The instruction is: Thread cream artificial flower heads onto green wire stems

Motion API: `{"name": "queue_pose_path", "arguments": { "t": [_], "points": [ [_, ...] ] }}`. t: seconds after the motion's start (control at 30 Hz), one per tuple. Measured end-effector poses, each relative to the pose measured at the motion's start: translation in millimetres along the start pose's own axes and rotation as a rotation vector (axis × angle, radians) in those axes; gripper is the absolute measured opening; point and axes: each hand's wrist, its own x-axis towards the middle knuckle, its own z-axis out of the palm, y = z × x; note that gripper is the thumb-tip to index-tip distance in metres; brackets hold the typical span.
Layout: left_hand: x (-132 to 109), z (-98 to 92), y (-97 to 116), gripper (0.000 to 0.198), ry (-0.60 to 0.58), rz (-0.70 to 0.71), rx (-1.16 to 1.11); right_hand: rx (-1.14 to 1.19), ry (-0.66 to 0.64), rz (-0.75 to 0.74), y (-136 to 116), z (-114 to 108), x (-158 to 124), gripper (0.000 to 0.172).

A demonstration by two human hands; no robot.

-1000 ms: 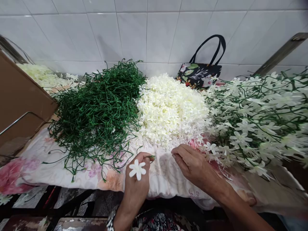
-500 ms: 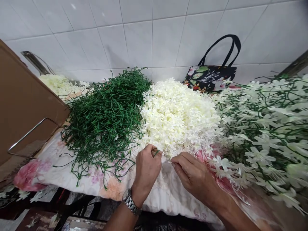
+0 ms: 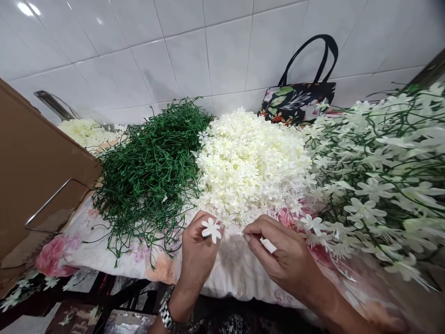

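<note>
My left hand (image 3: 197, 255), with a metal watch on its wrist, is closed on a white artificial flower (image 3: 211, 230). The petals face up between thumb and curled fingers, and the fingers cover whatever is below the bloom. To its right, my right hand (image 3: 283, 250) is pinched at thumb and forefinger; anything between the tips is too small to make out. Both hands are over the near edge of a heap of loose white flower heads (image 3: 250, 162). A tangled pile of green plastic stems (image 3: 153, 171) lies to the left of that heap.
Assembled white flower sprays (image 3: 371, 190) spread along the right side. A black floral handbag (image 3: 299, 102) leans against the tiled wall (image 3: 229, 55). At left stands a cardboard box (image 3: 38, 171) beside a bent metal rod (image 3: 48, 206). Floral cloth (image 3: 229, 273) covers the work surface.
A white flower now shows in my left hand, where only a bit of green stem was visible before. My hands have moved slightly farther apart, and the camera view has shifted.
</note>
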Motion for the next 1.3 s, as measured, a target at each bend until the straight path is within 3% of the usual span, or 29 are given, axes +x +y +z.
{"name": "queue_pose_path", "arguments": {
  "t": [0.1,0.2,0.67,0.73,0.93,1.13,1.27,1.3],
  "points": [
    [-10,-2.3,10,0.010,-0.054,0.228,0.083,-0.020,0.051,-0.016,-10,1,1,0.014],
    [-20,-3.7,12,0.011,-0.099,0.370,0.135,-0.063,0.076,-0.005,-15,4,0,0.015],
    [-42,-15.6,0,0.027,-0.213,0.549,0.269,-0.026,0.072,0.024,-21,8,-20,0.013],
    [-43,-16.5,-1,0.024,-0.219,0.480,0.208,-0.019,0.073,0.020,-22,7,-21,0.013],
    [-37,-9.2,7,0.009,-0.172,0.073,0.121,-0.019,0.052,0.013,-24,10,-25,0.013],
    [-39,-0.1,-3,0.011,-0.202,-0.109,-0.024,-0.001,0.065,0.040,-19,15,-31,0.014],
    [-42,2.9,-11,0.013,-0.140,-0.195,-0.124,0.050,0.000,0.118,-18,10,-32,0.008],
    [-43,3.4,-12,0.014,-0.133,-0.206,-0.131,0.051,-0.008,0.135,-18,8,-32,0.015]
  ]
}}
